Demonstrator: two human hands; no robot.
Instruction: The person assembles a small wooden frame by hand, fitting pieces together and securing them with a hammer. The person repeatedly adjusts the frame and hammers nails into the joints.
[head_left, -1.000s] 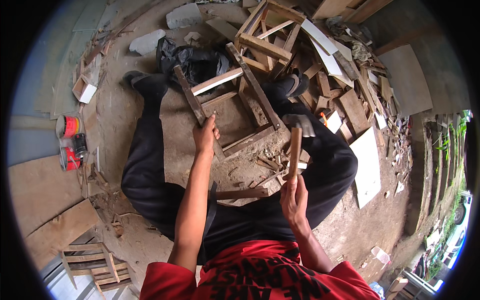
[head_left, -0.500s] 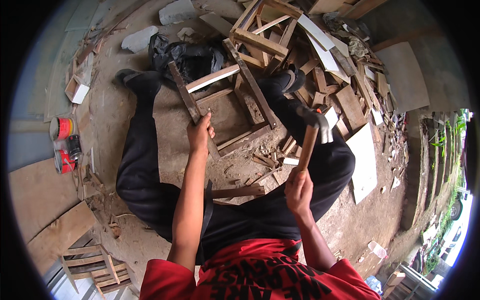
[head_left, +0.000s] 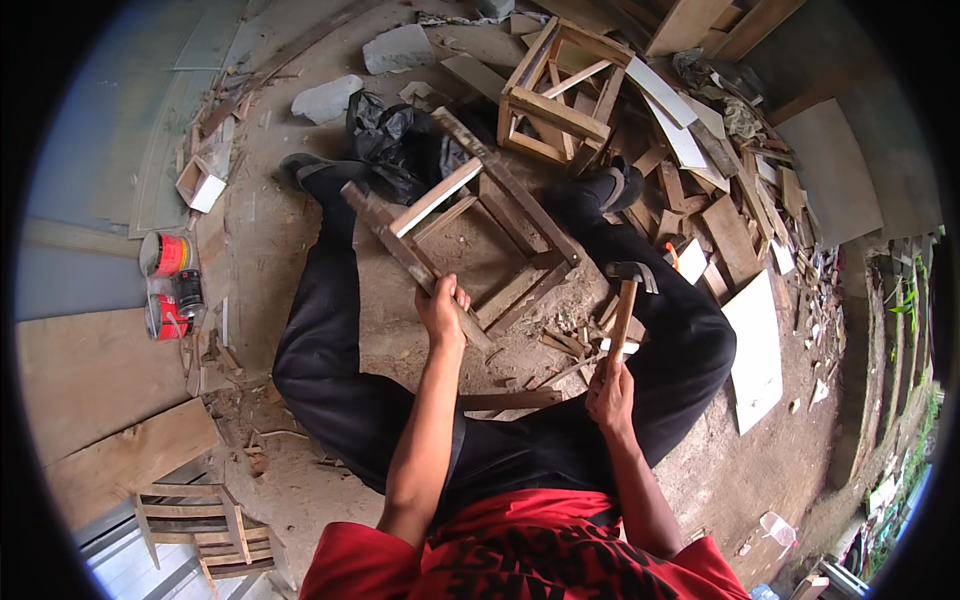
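Note:
Between my spread legs stands a wooden stool frame, made of dark legs and paler rails. My left hand is wrapped round its near-left leg, close to the lower end. In my right hand is a claw hammer, gripped by its wooden handle with the metal head up, above my right thigh. The hammer head is apart from the frame. Small wood offcuts lie on the ground between the frame and my right leg. A loose wooden bar lies just in front of my lap.
Another wooden frame stands beyond my right foot, against a heap of scrap boards. A black plastic bag lies by my left foot, with concrete chunks behind it. Red cans stand at the left. A white board lies right of my knee.
The hammer has come down and its head has turned more sideways. The stool frame has tilted a little in my left hand. The whole view has shifted, moving the scene rightward.

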